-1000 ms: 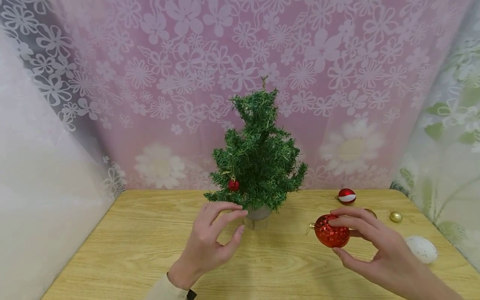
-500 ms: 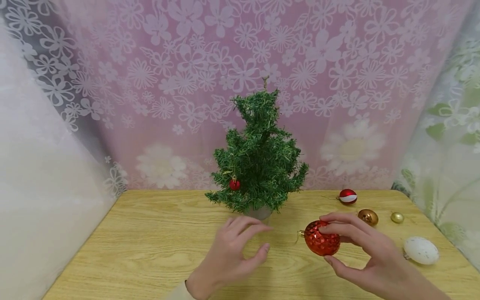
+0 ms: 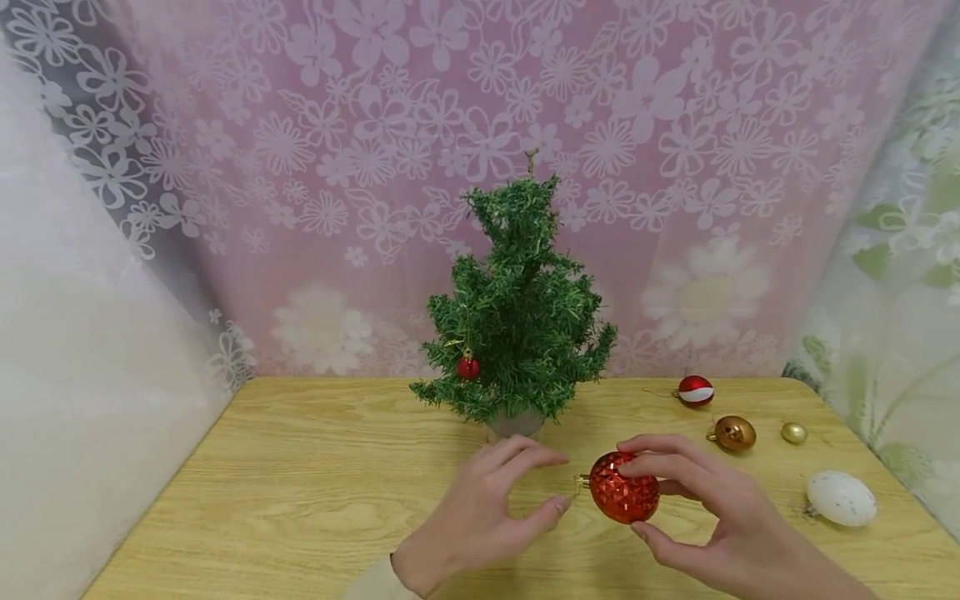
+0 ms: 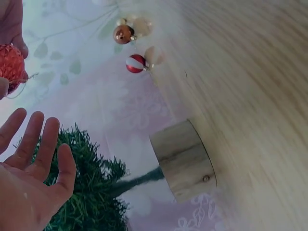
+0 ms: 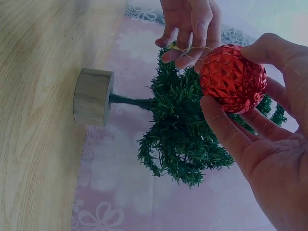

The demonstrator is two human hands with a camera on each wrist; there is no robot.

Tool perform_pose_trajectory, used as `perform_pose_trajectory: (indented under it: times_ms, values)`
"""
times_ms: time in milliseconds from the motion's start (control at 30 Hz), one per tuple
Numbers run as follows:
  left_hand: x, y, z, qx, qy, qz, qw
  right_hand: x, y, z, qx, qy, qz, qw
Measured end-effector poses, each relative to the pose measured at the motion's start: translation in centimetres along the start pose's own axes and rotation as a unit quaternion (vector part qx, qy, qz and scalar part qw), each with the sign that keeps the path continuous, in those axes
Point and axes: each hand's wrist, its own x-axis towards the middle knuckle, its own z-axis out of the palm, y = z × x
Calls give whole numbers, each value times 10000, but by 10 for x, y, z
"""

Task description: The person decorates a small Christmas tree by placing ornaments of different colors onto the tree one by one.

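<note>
My right hand [image 3: 708,508] holds a shiny red faceted Christmas bauble [image 3: 624,490] between thumb and fingers above the table. Its gold cap and loop of string [image 5: 195,49] point toward my left hand [image 3: 498,500]. That hand has its thumb and fingers apart, the tips right at the string, with nothing gripped between them. Behind the hands stands a small green Christmas tree [image 3: 521,308] on a round wooden base [image 5: 94,97]. A little red bauble [image 3: 468,367] hangs from the tree's lower left branches.
On the right of the wooden table [image 3: 300,450] lie a red and white bauble [image 3: 696,392], a brown-gold one [image 3: 735,434], a small gold one [image 3: 794,432] and a speckled white one [image 3: 842,499]. A pink floral curtain [image 3: 375,208] hangs behind.
The left hand has moved right from in front of the tree base to the bauble's string. The right hand has brought the red bauble left and slightly down, uncovering the brown-gold bauble.
</note>
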Motion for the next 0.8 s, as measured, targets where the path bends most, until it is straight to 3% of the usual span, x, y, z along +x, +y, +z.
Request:
perform_pose_trajectory:
  times_ms: [233,333,533,633,700,800]
  values:
    - [2,4,3,-902,-376,-460,9941,1,1,2,111,-27,-77,9999]
    - [3,4,3,-945,-394,-493,9935,0,1,2,100,-75,-12,9999]
    - [3,2,5,-824,-205,-335,9958,0,6,3,182,11,-293,9994]
    - [3,3,4,-886,-89,-452,9950,0,9,3,132,84,-452,9989]
    - [2,3,4,-1049,-20,-623,9925,0,9,2,9,66,-377,9993]
    - [1,3,4,-1055,172,-607,9924,0,7,2,-302,-26,-198,9993]
